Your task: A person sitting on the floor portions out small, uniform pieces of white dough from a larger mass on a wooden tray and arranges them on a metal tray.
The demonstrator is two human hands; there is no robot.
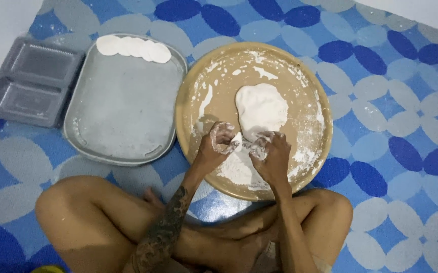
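My left hand point(216, 145) and my right hand point(272, 153), both dusted with flour, meet over the near part of a round tan tray point(310, 81). Between them they pinch a small piece of white dough point(239, 143). A big lump of white dough point(261, 107) lies on the tray just beyond my hands. Loose flour streaks the tray around it. I sit cross-legged on the floor with the tray in front of my knees.
Left of the round tray lies a grey metal tray point(123, 111) with several flat white dough discs point(133, 48) in a row at its far edge. A grey two-compartment plastic container point(29, 81) sits further left. A blue patterned mat point(390, 126) covers the floor.
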